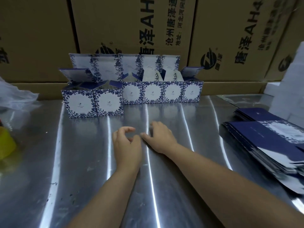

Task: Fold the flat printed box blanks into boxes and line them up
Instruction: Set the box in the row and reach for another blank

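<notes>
**Desk:** Where are the task's things right now?

**Me:** I count six folded boxes at the far side of the table (pixel 82 162). There's a back row (pixel 152 93) of four, and a front pair (pixel 79 102) just left of it, standing nearer to me. All of them have their lids up. The flat blanks (pixel 263 145) lie in a fanned stack at the table's right edge, well apart from both hands.

**Desk:** And the hands?

**Me:** Neither is gripping anything. My left hand (pixel 127 142) hovers with its fingers loosely curled. My right hand (pixel 160 139) is relaxed and low over the metal.

**Desk:** What worries you?

**Me:** Mostly the stack. It's splayed and looks glossy, so I think a careless pull on the top blank could drag several along or slide some off the edge. The boxes look light and the table slick, so a sleeve or a new box brushing a raised lid could push the line crooked. The line is already stepped, and a new box could make that worse. The plastic bag (pixel 14 96) to the left could also catch a box set down at that end.
</notes>
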